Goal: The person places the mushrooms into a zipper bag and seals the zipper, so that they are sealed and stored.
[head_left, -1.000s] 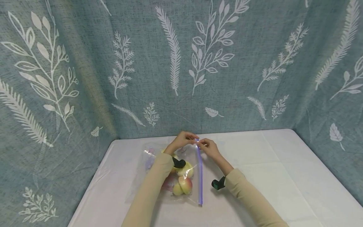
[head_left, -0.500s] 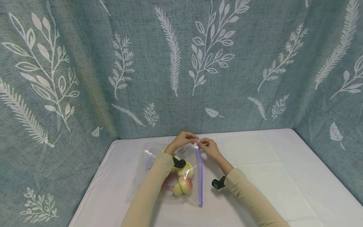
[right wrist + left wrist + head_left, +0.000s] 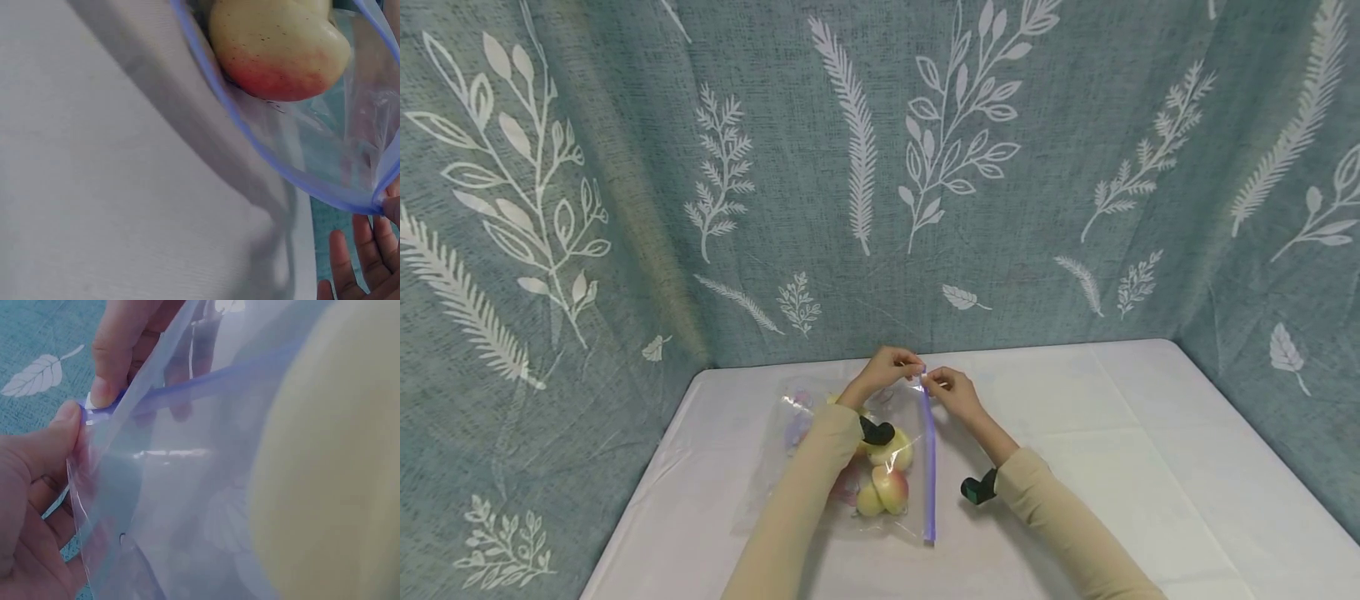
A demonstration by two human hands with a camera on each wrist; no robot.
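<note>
A clear zip bag (image 3: 762, 500) with a purple zip strip (image 3: 930, 475) lies on the table. Yellow-and-red fruit, looking like pears or apples (image 3: 891, 490), sits inside it. At the far end of the strip my left hand (image 3: 883, 371) pinches the bag's corner. Just right of it, my right hand (image 3: 953, 392) pinches the same end, where a small white slider (image 3: 94, 400) shows at a thumb in the left wrist view. Seen from the right wrist, the two purple edges (image 3: 250, 137) stand apart beside a fruit (image 3: 281, 50). My left sleeve hides part of the bag.
The white-covered table (image 3: 1120, 467) stretches away on both sides of the bag. Blue-green curtains (image 3: 775, 167) with white leaf prints close off the back and sides. A black wrist-worn device (image 3: 977, 490) shows at the right sleeve, another (image 3: 877, 431) at the left.
Both hands stay at the far corner of the bag, with only very slight shifts. The bag and fruit lie as before.
</note>
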